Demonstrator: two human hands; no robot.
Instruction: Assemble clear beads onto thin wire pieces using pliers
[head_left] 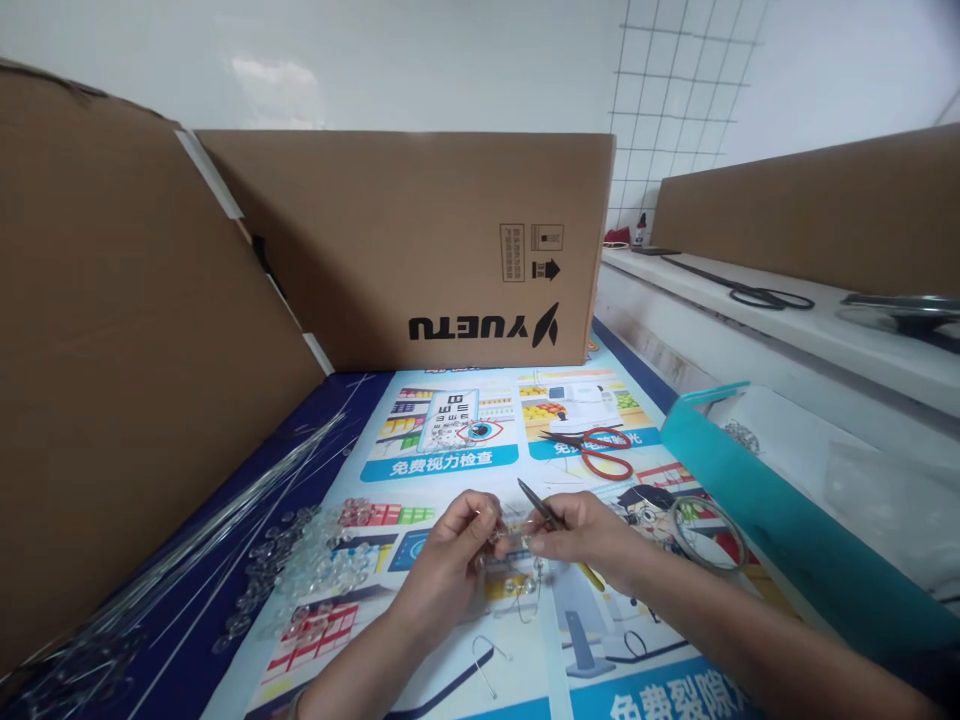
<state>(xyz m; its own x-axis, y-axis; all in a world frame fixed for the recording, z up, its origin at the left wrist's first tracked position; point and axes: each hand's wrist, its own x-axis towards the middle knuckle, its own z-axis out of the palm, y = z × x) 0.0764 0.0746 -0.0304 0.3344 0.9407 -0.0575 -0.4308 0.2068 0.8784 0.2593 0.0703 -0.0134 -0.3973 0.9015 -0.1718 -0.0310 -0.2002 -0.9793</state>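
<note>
On the printed poster mat (450,460) covering the table, close to the near edge, the person's two hands meet over a small string of clear beads (517,545). The left hand (450,565) has its fingers curled and pressed together, pinching one end of the beaded piece between thumb and fingertips. The right hand (592,540) pinches a pair of thin dark pliers (541,505), whose tip points up and to the left, touching the beads; a yellow handle end shows below the palm. A loop of wire with a few beads hangs under the hands. To the left lies a heap of clear crystal beads (307,570), and beyond it a bundle of long thin wires (225,520) runs along the cardboard wall (112,400). Red-handled scissors (600,450) rest further back on the mat, in front of the YUETU carton (420,250). A metal ring (709,530) lies near the teal box edge (750,490).
</note>
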